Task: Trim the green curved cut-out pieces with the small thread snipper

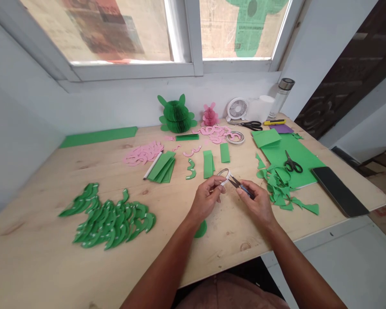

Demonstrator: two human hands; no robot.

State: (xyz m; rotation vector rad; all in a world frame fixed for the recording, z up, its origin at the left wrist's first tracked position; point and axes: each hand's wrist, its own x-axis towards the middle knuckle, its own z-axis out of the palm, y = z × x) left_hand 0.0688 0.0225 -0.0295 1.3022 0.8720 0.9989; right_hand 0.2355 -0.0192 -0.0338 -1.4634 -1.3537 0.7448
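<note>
My left hand (208,194) pinches a narrow white strip of tape (224,182) that runs up to a thin tape roll (223,172) just beyond the fingers. In my right hand (256,198) are small thread snips (246,189) with bluish handles, their dark blades spread and pointing at the strip. Whether the blades touch the tape cannot be made out. Beneath my left wrist lies a curved green paper piece (200,229), partly covered by the arm. Folded green paper strips (208,164) rest on the table beyond my left hand.
Curved green pieces with white tape bits (116,221) are heaped at left. Green scraps (278,184), black scissors (292,162) and a phone (339,191) lie at right. Behind stand honeycomb paper figures (176,116), a white fan (237,108) and a glass bottle (280,98).
</note>
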